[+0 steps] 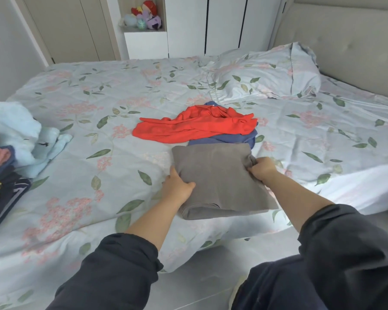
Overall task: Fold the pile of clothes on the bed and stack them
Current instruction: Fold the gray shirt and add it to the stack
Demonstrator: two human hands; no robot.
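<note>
A folded grey garment (220,175) lies on the floral bed cover (87,175) near the bed's front edge. My left hand (177,186) grips its left edge, thumb on top and fingers underneath. My right hand (263,168) pinches its right edge, bunching the cloth. Just beyond it lies an unfolded red garment (195,126) on top of a crumpled blue garment (229,138). At the far left edge sits a stack of folded clothes (0,175) in pink, blue and dark colours.
A pale blue fluffy garment (20,135) lies beside the stack at the left. A floral pillow (271,74) rests at the back right against the padded headboard (345,45). Wardrobes and a shelf with plush toys (143,16) stand behind the bed.
</note>
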